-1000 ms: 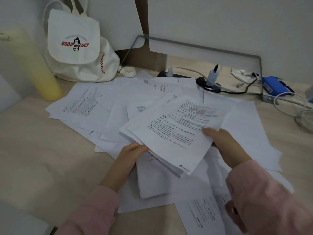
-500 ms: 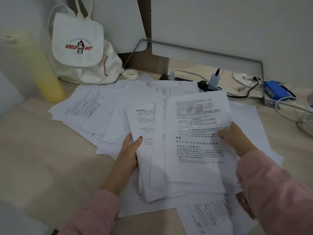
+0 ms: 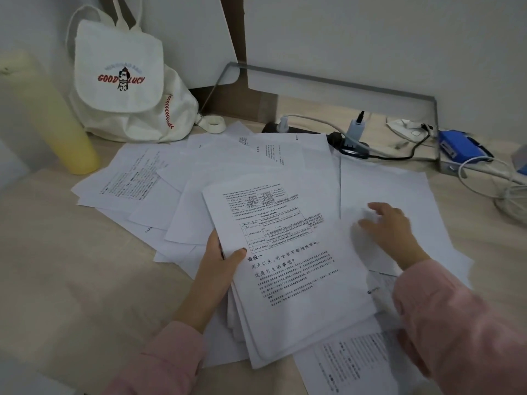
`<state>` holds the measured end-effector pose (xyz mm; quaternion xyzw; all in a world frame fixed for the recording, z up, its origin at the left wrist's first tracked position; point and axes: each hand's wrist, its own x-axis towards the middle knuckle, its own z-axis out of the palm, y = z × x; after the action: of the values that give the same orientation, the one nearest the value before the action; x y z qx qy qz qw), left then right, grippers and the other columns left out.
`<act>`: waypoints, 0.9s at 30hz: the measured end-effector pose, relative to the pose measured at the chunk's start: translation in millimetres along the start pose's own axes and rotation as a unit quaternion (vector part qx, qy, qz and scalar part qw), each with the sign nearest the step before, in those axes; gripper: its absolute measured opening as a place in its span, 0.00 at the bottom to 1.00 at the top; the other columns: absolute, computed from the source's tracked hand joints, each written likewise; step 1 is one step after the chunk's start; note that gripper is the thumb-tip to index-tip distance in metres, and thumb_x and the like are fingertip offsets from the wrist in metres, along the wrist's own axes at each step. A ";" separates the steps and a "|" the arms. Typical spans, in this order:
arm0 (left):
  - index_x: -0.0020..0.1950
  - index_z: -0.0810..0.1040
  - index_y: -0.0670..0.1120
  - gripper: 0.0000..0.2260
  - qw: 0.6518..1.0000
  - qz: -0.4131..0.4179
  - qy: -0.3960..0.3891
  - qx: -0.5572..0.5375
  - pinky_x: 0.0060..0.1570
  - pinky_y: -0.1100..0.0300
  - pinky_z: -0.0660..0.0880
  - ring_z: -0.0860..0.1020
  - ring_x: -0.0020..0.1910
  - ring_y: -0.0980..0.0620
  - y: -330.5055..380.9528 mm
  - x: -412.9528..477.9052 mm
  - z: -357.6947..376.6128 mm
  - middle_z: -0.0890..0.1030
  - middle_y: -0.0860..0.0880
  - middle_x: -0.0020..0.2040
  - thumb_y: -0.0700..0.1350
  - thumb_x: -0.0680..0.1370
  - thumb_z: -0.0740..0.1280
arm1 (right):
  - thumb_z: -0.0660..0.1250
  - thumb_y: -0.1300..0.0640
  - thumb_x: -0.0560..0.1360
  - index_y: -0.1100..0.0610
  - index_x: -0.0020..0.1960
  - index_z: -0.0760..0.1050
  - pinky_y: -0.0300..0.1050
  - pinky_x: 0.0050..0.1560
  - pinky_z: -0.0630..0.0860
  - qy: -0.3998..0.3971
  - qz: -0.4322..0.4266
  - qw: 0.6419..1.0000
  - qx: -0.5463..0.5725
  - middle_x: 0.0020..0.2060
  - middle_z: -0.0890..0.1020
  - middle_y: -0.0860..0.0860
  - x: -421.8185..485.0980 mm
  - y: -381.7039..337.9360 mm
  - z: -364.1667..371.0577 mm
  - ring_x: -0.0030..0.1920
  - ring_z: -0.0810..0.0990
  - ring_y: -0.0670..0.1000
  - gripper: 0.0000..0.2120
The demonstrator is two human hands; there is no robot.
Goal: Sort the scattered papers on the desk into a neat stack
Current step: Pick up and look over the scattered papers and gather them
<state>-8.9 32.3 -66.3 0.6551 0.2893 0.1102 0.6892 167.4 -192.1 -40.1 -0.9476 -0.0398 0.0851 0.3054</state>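
Close to the body, the left hand pinches the side of the small stack of white printed papers, thumb on top, near the front of the pale wooden desk. Next out, the right hand has let go of the stack and now lies flat, fingers spread, on a loose blank white sheet, likely the next pick. Farther back, many scattered white sheets wait
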 end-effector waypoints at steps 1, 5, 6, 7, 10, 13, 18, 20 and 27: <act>0.59 0.65 0.55 0.18 1.000 0.003 0.003 0.006 0.54 0.56 0.72 0.76 0.52 0.56 -0.2 0.2 1.4 0.76 0.59 0.50 0.36 0.76 0.64 | 0.66 0.56 0.74 0.59 0.68 0.68 0.50 0.67 0.59 0.013 0.027 0.999 -0.019 0.65 0.69 0.64 1.2 13.7 -10.8 0.66 0.66 0.63 0.24; 0.59 0.64 0.56 0.18 0.999 0.019 0.021 0.039 0.48 0.60 0.71 0.74 0.46 0.63 1.8 -0.8 8.4 0.75 0.62 0.47 0.37 0.76 0.63 | 0.68 0.50 0.72 0.60 0.71 0.62 0.52 0.68 0.58 0.048 0.145 0.987 -0.050 0.69 0.63 0.66 -2.5 59.2 -46.7 0.70 0.59 0.64 0.32; 0.59 0.63 0.56 0.19 0.998 0.021 0.023 0.046 0.49 0.59 0.71 0.74 0.46 0.64 2.0 -0.5 9.9 0.75 0.62 0.47 0.38 0.76 0.64 | 0.69 0.49 0.72 0.61 0.72 0.61 0.53 0.68 0.58 0.055 0.164 0.983 -0.062 0.68 0.63 0.66 -3.9 67.5 -51.6 0.70 0.60 0.64 0.35; 0.59 0.63 0.57 0.19 0.998 0.021 0.023 0.055 0.49 0.58 0.71 0.74 0.46 0.64 1.8 -0.3 10.8 0.75 0.63 0.47 0.39 0.76 0.64 | 0.70 0.48 0.71 0.62 0.72 0.60 0.54 0.67 0.59 0.062 0.176 0.980 -0.072 0.68 0.64 0.67 -5.2 73.8 -55.0 0.69 0.60 0.64 0.36; 0.60 0.65 0.58 0.18 0.996 0.022 0.025 0.081 0.52 0.55 0.72 0.75 0.47 0.63 0.3 -0.6 12.0 0.75 0.64 0.47 0.42 0.75 0.65 | 0.72 0.48 0.69 0.62 0.72 0.60 0.57 0.67 0.59 0.081 0.193 0.975 -0.072 0.68 0.63 0.67 -5.6 80.4 -58.0 0.69 0.60 0.65 0.38; 0.60 0.65 0.58 0.18 0.996 0.022 0.026 0.088 0.52 0.56 0.71 0.74 0.47 0.65 0.9 -1.9 12.2 0.75 0.64 0.47 0.41 0.75 0.65 | 0.73 0.48 0.68 0.64 0.70 0.61 0.56 0.66 0.62 0.068 0.206 0.975 -0.042 0.67 0.66 0.66 -0.7 83.1 -57.4 0.68 0.63 0.65 0.38; 0.60 0.66 0.54 0.18 0.998 0.025 0.020 0.061 0.49 0.61 0.71 0.74 0.47 0.63 3.3 -3.5 10.9 0.75 0.61 0.47 0.37 0.76 0.64 | 0.72 0.53 0.69 0.69 0.64 0.67 0.55 0.57 0.71 0.053 0.193 0.980 0.018 0.61 0.75 0.66 -1.1 83.7 -56.3 0.59 0.74 0.65 0.31; 0.62 0.66 0.53 0.18 0.998 0.027 0.019 0.053 0.48 0.62 0.71 0.76 0.48 0.60 3.3 -4.4 10.5 0.76 0.58 0.49 0.36 0.76 0.64 | 0.67 0.57 0.73 0.68 0.63 0.69 0.53 0.55 0.69 0.076 0.152 0.985 0.008 0.59 0.75 0.67 -3.5 83.1 -57.3 0.58 0.74 0.65 0.23; 0.66 0.66 0.49 0.20 0.998 0.031 0.015 0.049 0.48 0.62 0.71 0.76 0.48 0.58 -0.2 -3.4 8.9 0.77 0.54 0.50 0.35 0.76 0.63 | 0.59 0.60 0.77 0.62 0.60 0.74 0.52 0.53 0.70 0.219 0.039 0.974 0.050 0.55 0.78 0.65 -24.2 51.4 -77.0 0.55 0.75 0.64 0.13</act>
<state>-6.8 23.0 -65.8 0.6949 0.2844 0.1275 0.6481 159.1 -280.8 -5.3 -0.9276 0.0694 -0.1103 0.3502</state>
